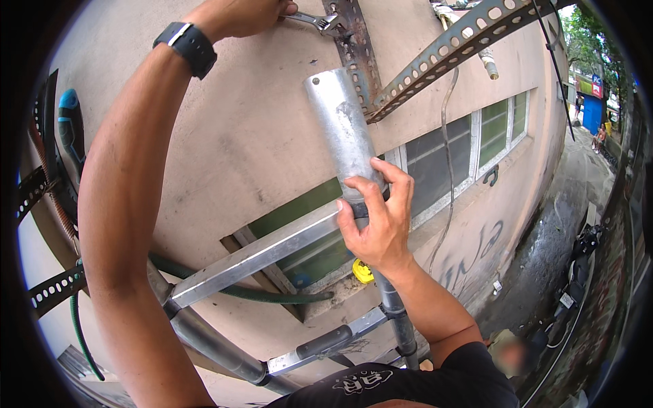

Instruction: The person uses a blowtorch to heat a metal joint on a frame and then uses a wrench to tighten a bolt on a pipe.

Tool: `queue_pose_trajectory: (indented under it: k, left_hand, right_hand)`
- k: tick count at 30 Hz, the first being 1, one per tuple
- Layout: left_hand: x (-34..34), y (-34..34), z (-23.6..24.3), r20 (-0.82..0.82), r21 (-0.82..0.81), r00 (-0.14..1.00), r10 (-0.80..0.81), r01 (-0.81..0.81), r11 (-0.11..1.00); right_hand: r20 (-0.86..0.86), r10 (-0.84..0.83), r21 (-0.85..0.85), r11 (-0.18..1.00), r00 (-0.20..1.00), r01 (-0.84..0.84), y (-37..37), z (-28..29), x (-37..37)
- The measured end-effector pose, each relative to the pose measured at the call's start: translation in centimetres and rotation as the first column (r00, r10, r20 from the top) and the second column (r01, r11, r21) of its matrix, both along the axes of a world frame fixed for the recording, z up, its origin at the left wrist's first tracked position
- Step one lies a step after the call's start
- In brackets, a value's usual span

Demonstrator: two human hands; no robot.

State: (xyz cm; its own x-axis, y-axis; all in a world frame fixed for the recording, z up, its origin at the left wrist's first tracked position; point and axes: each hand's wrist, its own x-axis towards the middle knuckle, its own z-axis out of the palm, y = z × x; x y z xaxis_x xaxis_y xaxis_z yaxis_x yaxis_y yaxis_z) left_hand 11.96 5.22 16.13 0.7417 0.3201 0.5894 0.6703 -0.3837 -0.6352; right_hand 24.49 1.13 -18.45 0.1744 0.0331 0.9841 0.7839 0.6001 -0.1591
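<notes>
My left hand (245, 15) is raised at the top edge, closed on the handle of an adjustable wrench (309, 20). The wrench's jaws are at a rusty slotted-angle upright (357, 58) against the wall; whether they grip a bolt I cannot make out. Lower down, my right hand (381, 221) is wrapped round the bottom end of a silver metal tube (340, 126), which stands nearly upright in front of the wall. Just beneath that hand is a ladder, with its silver rung (255, 255) running to the left.
A slotted arm (449, 58) slants from the upright to the upper right. Behind are louvred windows (439, 153) and a dangling cable (447, 136). A blue-and-black tool handle (70, 126) and green hose (272, 294) are at left. A person (507, 350) is below, beside a wet alley (537, 251).
</notes>
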Motion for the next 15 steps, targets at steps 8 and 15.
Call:
queue_pose_trajectory:
  k: [8,15]
  left_hand:
    - [3.0,-0.2,3.1,-0.117,-0.094,0.97,0.215,-0.226,0.969]
    - [4.7,1.2,4.2,-0.285,0.037,0.909,0.304,-0.307,0.951]
  right_hand:
    - [-0.002,0.02,0.006,1.0,1.0,-0.02,-0.1,0.1,-0.3]
    - [-0.007,0.003,-0.01,1.0,1.0,-0.003,0.2,-0.2,0.3]
